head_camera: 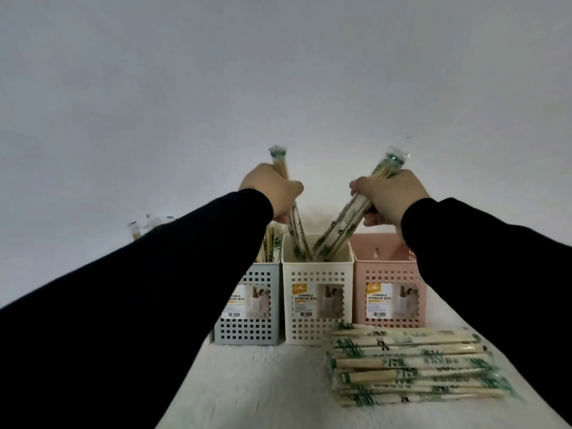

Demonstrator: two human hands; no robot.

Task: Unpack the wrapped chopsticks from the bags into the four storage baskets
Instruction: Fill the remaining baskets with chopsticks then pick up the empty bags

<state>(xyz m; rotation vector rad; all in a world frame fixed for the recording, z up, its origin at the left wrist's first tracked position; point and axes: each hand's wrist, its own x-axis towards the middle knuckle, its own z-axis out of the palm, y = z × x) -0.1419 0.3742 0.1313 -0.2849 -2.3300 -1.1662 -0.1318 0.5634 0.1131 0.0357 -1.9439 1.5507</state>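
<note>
Two hands, left [272,188] and right [391,196], each clamp green-printed wrapped chopstick bundles [337,226], tips angled into the cream perforated plastic basket [317,289] at 12 o'clock, likely for upright loading.

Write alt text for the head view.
Both hands, left hand and right hand, lower wrapped chopstick bundles into the white basket, between a blue basket and a pink basket. More wrapped chopsticks lie in front.
</note>
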